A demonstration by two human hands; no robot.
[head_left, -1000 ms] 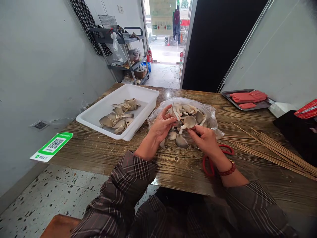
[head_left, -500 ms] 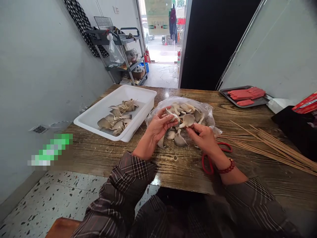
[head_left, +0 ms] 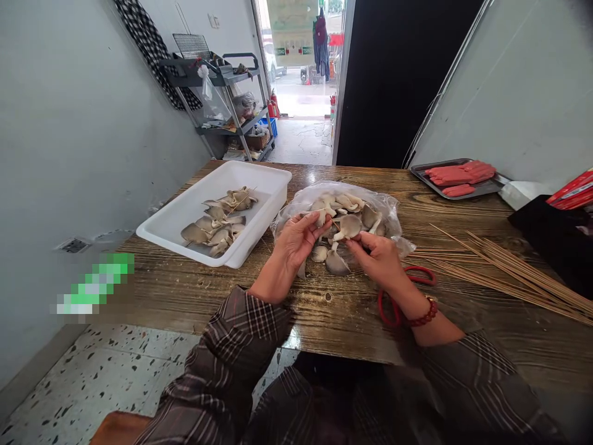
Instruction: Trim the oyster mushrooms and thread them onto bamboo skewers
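My left hand is closed, its thumb and fingers pinching a thin wooden skewer whose tip shows beside the fingertips. Most of that skewer is hidden by the hand. A pale oyster mushroom shows at the left fingertips; I cannot tell whether it is on the skewer. My right hand is closed on the edge of a grey-brown oyster mushroom, its stem pointing at the left fingers. Beneath both hands, more oyster mushrooms lie on and around a clear plastic bag.
A white tub with skewered mushrooms stands left. Red-handled scissors lie under my right wrist. Loose bamboo skewers spread to the right. Behind them are a dark tray of pink sticks and a black box.
My left fingers have shifted around the pale mushroom, which now shows less, and the skewer tip is visible. My right hand stays on its mushroom, nearly still.
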